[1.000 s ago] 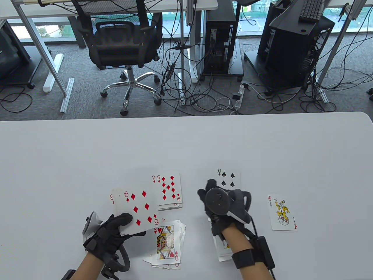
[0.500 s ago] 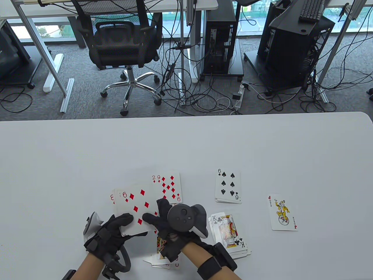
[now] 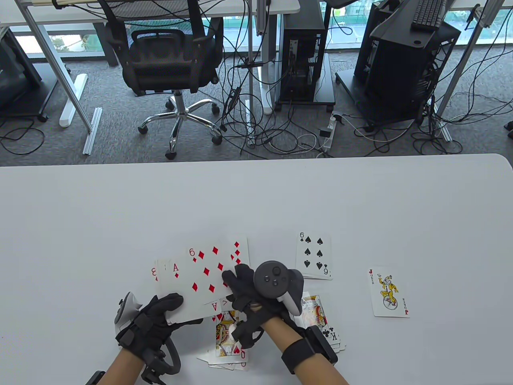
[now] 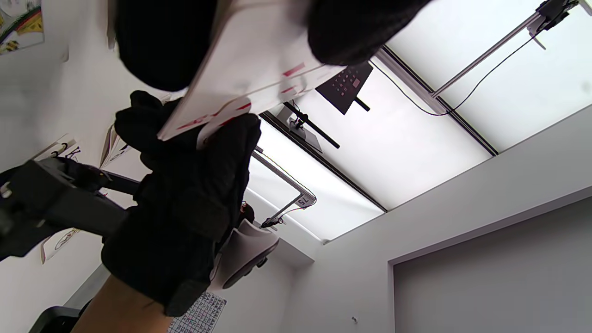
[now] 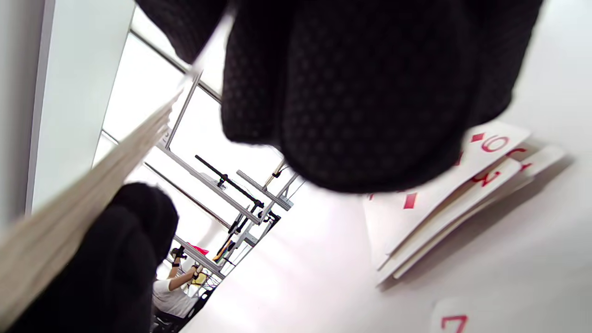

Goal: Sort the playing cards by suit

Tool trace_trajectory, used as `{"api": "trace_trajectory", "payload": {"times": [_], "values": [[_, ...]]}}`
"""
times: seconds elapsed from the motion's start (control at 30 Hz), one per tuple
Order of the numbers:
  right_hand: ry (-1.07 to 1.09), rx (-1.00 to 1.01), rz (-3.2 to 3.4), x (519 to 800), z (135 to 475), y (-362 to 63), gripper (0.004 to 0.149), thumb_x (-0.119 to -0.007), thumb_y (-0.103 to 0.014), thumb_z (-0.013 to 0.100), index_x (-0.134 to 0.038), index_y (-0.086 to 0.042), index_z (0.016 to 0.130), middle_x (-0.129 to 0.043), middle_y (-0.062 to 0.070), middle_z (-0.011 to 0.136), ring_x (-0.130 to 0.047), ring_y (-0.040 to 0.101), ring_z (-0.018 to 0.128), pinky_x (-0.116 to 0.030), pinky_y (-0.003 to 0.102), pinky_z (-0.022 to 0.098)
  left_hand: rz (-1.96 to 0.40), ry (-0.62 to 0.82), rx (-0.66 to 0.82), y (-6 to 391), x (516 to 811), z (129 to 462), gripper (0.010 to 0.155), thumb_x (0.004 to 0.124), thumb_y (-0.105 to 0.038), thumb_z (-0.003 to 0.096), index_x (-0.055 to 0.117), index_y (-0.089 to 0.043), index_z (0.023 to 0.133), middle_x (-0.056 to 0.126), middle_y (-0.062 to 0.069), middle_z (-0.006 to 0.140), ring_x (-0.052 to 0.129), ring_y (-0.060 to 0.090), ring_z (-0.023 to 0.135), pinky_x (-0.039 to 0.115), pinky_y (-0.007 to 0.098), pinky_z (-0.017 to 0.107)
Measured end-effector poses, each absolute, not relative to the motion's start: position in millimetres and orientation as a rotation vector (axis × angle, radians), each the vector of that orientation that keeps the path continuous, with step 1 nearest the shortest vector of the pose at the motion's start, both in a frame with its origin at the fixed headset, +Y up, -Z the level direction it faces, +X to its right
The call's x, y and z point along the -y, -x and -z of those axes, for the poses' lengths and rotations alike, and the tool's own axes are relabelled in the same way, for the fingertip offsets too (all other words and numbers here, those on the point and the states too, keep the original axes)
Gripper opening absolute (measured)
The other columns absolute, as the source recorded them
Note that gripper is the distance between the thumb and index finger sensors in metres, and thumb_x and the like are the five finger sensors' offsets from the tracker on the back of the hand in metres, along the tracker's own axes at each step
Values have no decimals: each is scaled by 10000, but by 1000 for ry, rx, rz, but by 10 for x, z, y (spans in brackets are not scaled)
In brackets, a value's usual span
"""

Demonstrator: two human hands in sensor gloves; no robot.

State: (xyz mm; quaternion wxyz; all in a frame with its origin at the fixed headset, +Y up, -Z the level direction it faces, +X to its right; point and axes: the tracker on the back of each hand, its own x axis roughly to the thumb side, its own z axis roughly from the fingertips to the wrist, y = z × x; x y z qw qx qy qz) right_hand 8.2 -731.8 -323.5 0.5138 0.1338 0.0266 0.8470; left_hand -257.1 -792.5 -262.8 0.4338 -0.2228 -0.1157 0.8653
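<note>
Sorting cards on the white table (image 3: 360, 192)
Left hand (image 3: 154, 321) fingers grip a face-up white card stack (image 3: 184, 292); right hand (image 3: 244, 286) fingers pinch the red six of diamonds (image 3: 206, 266).

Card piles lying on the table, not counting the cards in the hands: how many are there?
4, plus one lone card. Diamonds pile, partly behind the six of diamonds; spades pile; hearts pile; clubs pile, under the right hand; a joker at the right.
</note>
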Motion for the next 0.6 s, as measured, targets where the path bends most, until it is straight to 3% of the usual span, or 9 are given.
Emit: {"api": "trace_trajectory", "payload": {"times": [0.17, 0.33, 0.6], "values": [[-136, -321, -1609, 7510, 3549, -321, 405, -618, -238, 570, -694, 115, 755, -925, 70, 435, -980, 210, 196, -837, 473, 363, -2176, 538, 265, 2611, 7950, 2645, 576, 702, -332, 618, 403, -217, 1097, 585, 83, 1116, 766, 345, 946, 798, 442, 589], [127, -221, -1897, 7629, 3659, -383, 411, -637, -227, 552, -722, 137, 723, -944, 73, 383, -984, 200, 134, -858, 453, 308, -2184, 528, 272, 2632, 7943, 2655, 574, 703, -333, 620, 405, -218, 1097, 585, 84, 1116, 767, 344, 945, 798, 439, 592], [99, -241, -2481, 7652, 3744, -52, 456, -643, -248, 546, -727, 167, 716, -958, 58, 332, -978, 184, 81, -873, 424, 264, -2182, 539, 271, 2626, 7943, 2652, 575, 703, -333, 620, 404, -217, 1097, 585, 82, 1116, 770, 345, 944, 798, 440, 591]]}}
